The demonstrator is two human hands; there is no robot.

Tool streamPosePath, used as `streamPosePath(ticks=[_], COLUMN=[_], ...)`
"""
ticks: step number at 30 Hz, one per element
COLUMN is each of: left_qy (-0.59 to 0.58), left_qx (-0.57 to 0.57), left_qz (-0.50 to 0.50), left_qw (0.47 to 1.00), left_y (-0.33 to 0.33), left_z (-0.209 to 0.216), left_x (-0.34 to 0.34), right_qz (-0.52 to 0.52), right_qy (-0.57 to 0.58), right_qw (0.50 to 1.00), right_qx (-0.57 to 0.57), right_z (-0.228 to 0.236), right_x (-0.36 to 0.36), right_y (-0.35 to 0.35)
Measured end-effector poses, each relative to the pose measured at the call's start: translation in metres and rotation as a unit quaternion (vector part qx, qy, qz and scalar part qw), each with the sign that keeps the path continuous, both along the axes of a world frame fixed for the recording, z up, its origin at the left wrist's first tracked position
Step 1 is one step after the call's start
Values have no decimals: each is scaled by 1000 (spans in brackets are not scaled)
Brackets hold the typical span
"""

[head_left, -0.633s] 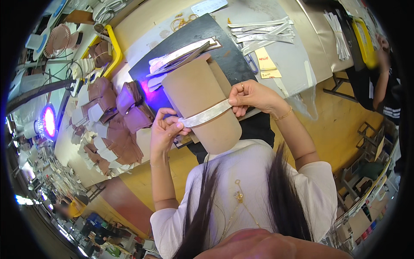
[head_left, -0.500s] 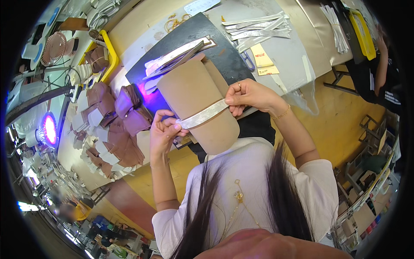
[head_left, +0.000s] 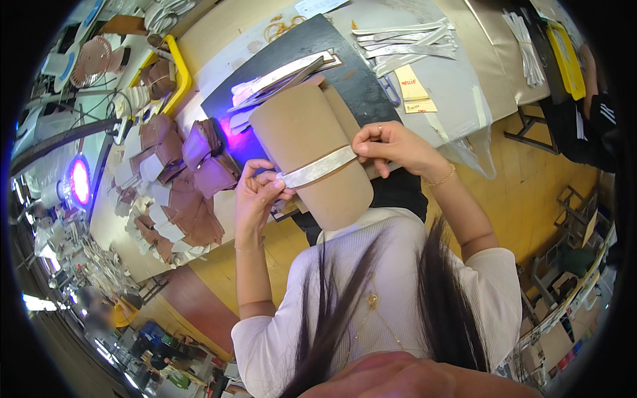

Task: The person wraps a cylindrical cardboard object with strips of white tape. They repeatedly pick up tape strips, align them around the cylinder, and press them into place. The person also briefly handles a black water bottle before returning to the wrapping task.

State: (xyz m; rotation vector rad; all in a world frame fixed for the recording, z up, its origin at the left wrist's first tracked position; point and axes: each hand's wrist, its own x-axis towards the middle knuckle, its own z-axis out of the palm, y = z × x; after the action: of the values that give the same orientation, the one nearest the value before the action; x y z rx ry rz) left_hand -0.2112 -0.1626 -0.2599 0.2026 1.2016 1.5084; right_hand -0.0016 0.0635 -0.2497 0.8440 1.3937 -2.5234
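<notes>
A large tan piece (head_left: 292,126), curved over like a roll, reaches from the dark board (head_left: 265,60) toward my body. Across it lies a pale, whitish strip (head_left: 320,168) with a brown line along its upper edge. My left hand (head_left: 257,192) pinches the strip's left end between thumb and fingers. At the right edge of the tan piece, my right hand (head_left: 388,147) pinches the other end, its remaining fingers curled. The strip lies against the tan surface between both hands. Behind the tan piece, several pale strips (head_left: 285,76) are stacked on the board.
Brown and purple-lit leather-like pieces (head_left: 179,172) are piled at the left, near a glowing lamp (head_left: 80,180). More pale strips (head_left: 411,41), blue-handled scissors (head_left: 390,89) and yellow paper tags (head_left: 413,86) lie at the back right. A yellow tray (head_left: 179,73) stands back left; another person's arm (head_left: 588,79) shows far right.
My right hand's lower fingers have loosened and lifted slightly from the tan piece, while its pinch stays at the strip's end. The view has shifted a little; both hands keep their places.
</notes>
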Motion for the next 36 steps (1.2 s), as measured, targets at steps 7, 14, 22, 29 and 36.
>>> streamPosePath(ticks=[7,14,22,29,36], left_qy=[-13,33,-6,12,51], left_qx=[9,35,3,0,-32], left_qz=[30,77,69,39,75], left_qw=[999,996,998,999,995], left_y=[-10,-15,-7,-3,-13], left_z=[9,11,-7,-9,-3], left_x=[3,9,11,6,9], right_qz=[-19,219,43,8,-190], right_qy=[178,167,197,106,185], right_qw=[634,614,803,910,964], right_qx=[752,740,560,400,-13], right_z=[67,62,15,-8,15], right_x=[-26,-50,-4,22,22], right_y=[-32,-86,-65,-63,-23])
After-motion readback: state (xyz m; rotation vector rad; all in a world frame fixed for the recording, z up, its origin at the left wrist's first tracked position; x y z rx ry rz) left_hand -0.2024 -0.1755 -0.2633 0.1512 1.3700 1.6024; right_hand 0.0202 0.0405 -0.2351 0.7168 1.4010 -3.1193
